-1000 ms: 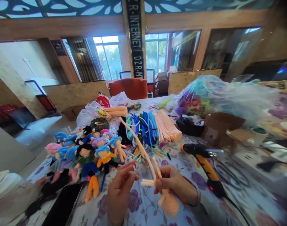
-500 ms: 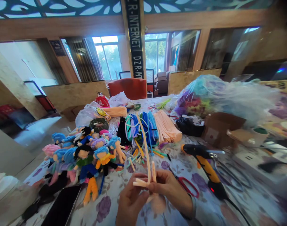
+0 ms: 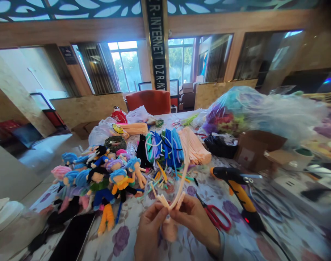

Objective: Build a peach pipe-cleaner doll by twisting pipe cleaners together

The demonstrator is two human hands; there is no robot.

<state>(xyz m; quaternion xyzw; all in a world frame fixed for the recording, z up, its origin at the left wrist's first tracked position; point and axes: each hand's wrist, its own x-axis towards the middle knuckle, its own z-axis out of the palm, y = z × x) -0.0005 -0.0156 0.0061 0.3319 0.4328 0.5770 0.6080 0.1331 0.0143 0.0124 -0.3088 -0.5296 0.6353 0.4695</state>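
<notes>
Both hands meet low in the centre, pinching a peach pipe-cleaner piece [image 3: 183, 174]. My left hand [image 3: 151, 226] grips the short folded ends on its left side between thumb and fingers. With thumb and fingertips, my right hand [image 3: 192, 221] holds the right side, where a short fuzzy end sticks up. One long strand rises from between the hands and bends over towards the peach bundle. A rounded peach ball [image 3: 170, 229] hangs under the fingers, slightly blurred. Red-handled scissors [image 3: 216, 216] lie just right of my right hand.
Small dolls [image 3: 100, 181] are piled at left, beside a black phone [image 3: 71, 237]. Blue and peach pipe-cleaner bundles [image 3: 195, 146] lie ahead. A yellow-black glue gun [image 3: 243, 197] with a red light and cable rests at right, near a cardboard box [image 3: 259, 150] and plastic bags [image 3: 236, 105].
The long strand has swung from upright to leaning right. The peach ball has shifted left beneath the fingers, and the short ends at left now point more upward. Both hands keep hold.
</notes>
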